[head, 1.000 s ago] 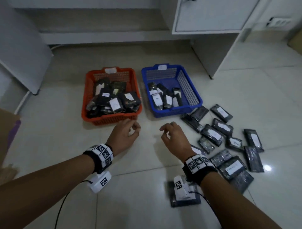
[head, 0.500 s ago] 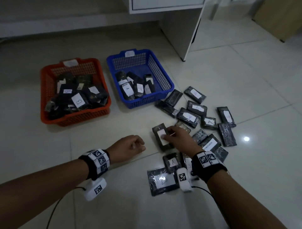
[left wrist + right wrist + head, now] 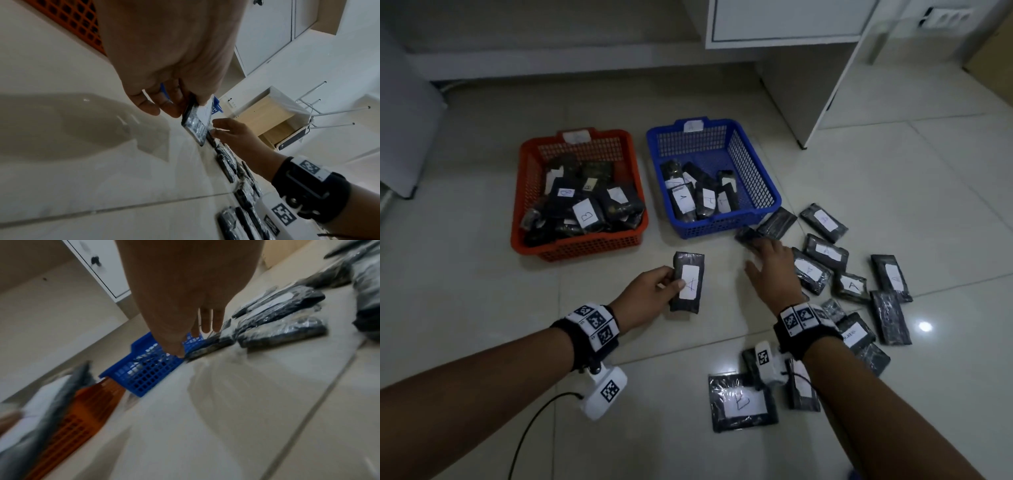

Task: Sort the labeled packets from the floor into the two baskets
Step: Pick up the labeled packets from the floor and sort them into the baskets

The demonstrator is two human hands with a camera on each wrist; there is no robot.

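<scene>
My left hand [image 3: 667, 286] grips a black packet with a white label marked A [image 3: 688, 284] by its left edge, just above the floor in front of the two baskets; in the left wrist view my fingers [image 3: 164, 104] pinch that packet [image 3: 196, 120]. My right hand [image 3: 763, 255] reaches forward with straight fingers over a dark packet [image 3: 746, 236] lying at the blue basket's front right corner. The orange basket [image 3: 592, 246] holds several B packets. The blue basket [image 3: 722, 224] holds a few A packets.
Several loose labeled packets [image 3: 825, 251] lie scattered on the tiled floor to the right of my right hand, and a large B packet [image 3: 743, 401] lies near my right forearm. A white cabinet [image 3: 808, 68] stands behind the blue basket. The left wrist camera's cable [image 3: 530, 425] trails on the floor.
The A packet that my right hand touched on the floor is now held by my left hand. My right hand has let go and moved forward toward the blue basket's corner.
</scene>
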